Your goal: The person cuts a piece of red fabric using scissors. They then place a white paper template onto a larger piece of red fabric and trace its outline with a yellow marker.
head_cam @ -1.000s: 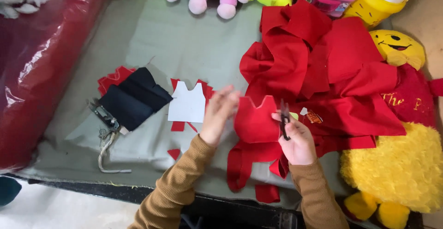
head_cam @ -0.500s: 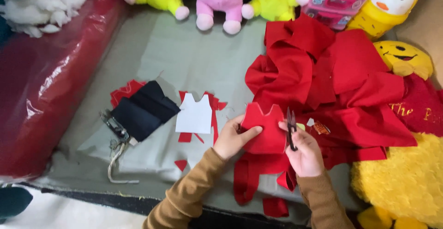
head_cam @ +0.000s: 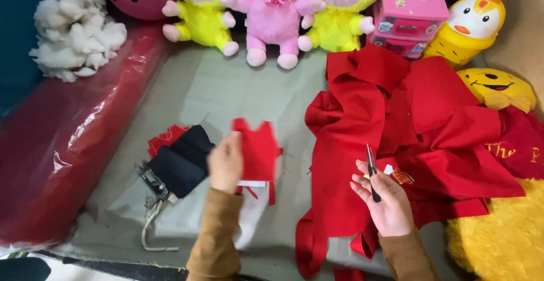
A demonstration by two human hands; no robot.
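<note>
My left hand [head_cam: 225, 163] pinches a small cut-out piece of red felt with a notched top edge [head_cam: 258, 149], holding it just above the grey-green cloth work surface [head_cam: 221, 88]. Under the piece, a sliver of a white paper pattern [head_cam: 252, 183] shows, lying on some red scraps. Just to the left of that hand lies a folded piece of dark navy fabric [head_cam: 184, 159] resting on another flat red cut-out [head_cam: 161, 139], and beside it a small metal clip with a loop of pale cord [head_cam: 150, 201].

My right hand [head_cam: 385, 201] is closed around a pair of small dark scissors [head_cam: 372, 170], blades pointing up and away from me; I cannot tell whether the blades are parted. That hand hovers over a large crumpled heap of red felt fabric [head_cam: 396, 122], which spreads beyond and to the right of it.

Farther from my hands, a row of plush dolls, two yellow and one pink [head_cam: 272, 15], sits along the far edge. To the right of the heap are a yellow smiley-face cushion [head_cam: 498, 88] and a fluffy yellow plush [head_cam: 498, 235]. Far left of my left hand lie a long red plastic-wrapped roll [head_cam: 62, 145] and a clump of white stuffing [head_cam: 73, 32].
</note>
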